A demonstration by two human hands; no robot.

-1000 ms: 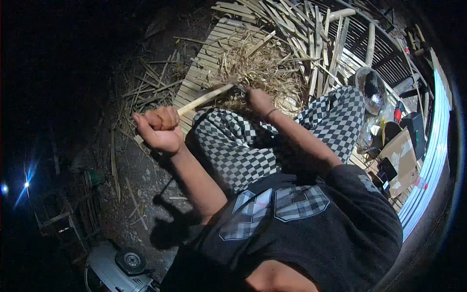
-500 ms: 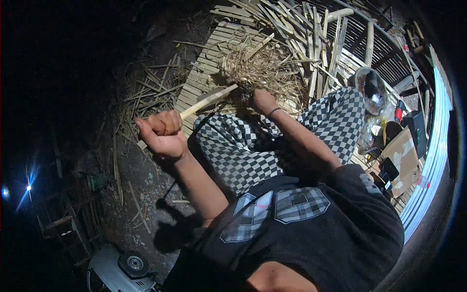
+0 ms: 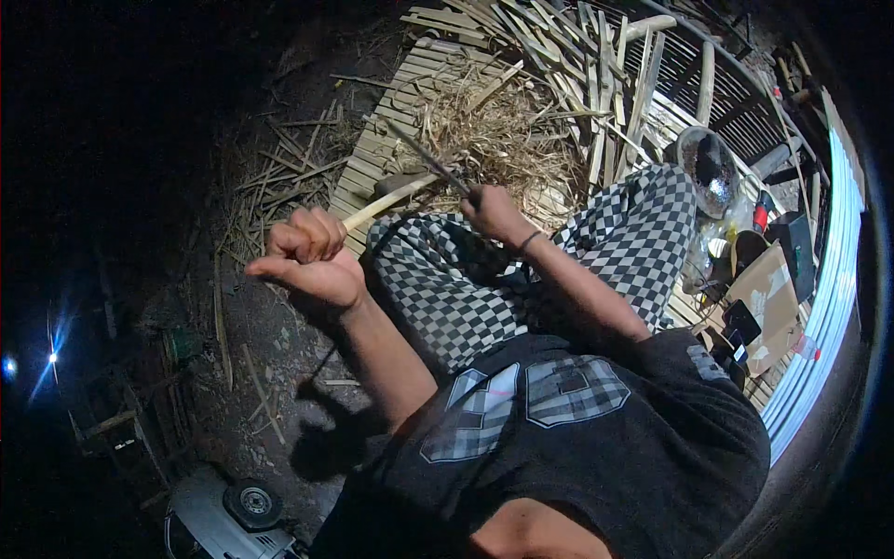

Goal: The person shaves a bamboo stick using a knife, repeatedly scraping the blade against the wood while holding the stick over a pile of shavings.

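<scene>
My left hand [image 3: 312, 253] is closed around a pale bamboo strip [image 3: 389, 201], which slants away to the right over my knee. In my right hand [image 3: 495, 214], fingers wrapped round its handle, is a long dark-bladed knife [image 3: 421, 154]. Its blade points to the far left and passes above the strip's far end; I cannot tell if they touch. A dark lump [image 3: 396, 183] lies just beyond the strip. Curled shavings [image 3: 494, 126] are heaped in front of my hands on the slatted bamboo platform [image 3: 372, 149].
Split bamboo strips [image 3: 568, 65] are piled at the far right. Scraps [image 3: 289, 163] litter the ground left of the platform. On the right are a clear plastic container [image 3: 710, 172], a cardboard piece [image 3: 765, 289] and corrugated metal sheets [image 3: 829, 289]. A vehicle [image 3: 219, 517] is at lower left.
My right hand has moved slightly left and nearer, and the knife blade now shows plainly across the strip's far end. My left wrist has turned a little, the strip still in its grip.
</scene>
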